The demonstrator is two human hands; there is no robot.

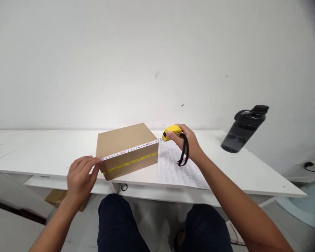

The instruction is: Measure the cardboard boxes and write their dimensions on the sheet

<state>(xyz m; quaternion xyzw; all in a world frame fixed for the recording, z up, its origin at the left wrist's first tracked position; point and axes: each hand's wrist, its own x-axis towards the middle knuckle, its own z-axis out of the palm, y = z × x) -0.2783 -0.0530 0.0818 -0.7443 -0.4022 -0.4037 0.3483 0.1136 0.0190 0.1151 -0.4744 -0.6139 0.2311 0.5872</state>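
A brown cardboard box (124, 140) sits on the white table, its front side facing me. Along its top front edge runs the white, numbered blade (132, 149) of a tape measure. My left hand (82, 175) pinches the blade's end at the box's left front corner. At the right corner, my right hand (187, 140) grips the yellow tape measure case (171, 133), with a black wrist strap (183, 150) hanging from it. A yellow strip (131, 162) crosses the box's front side below the blade; I cannot tell whether it is part of the tape.
Printed paper (173, 168) lies on the table (252, 175) right of the box. A dark shaker bottle (243, 131) stands farther right. Behind the table is a white wall (147, 63). Below it, another cardboard box (56, 197) lies at the left; a plug (308, 164) is at far right.
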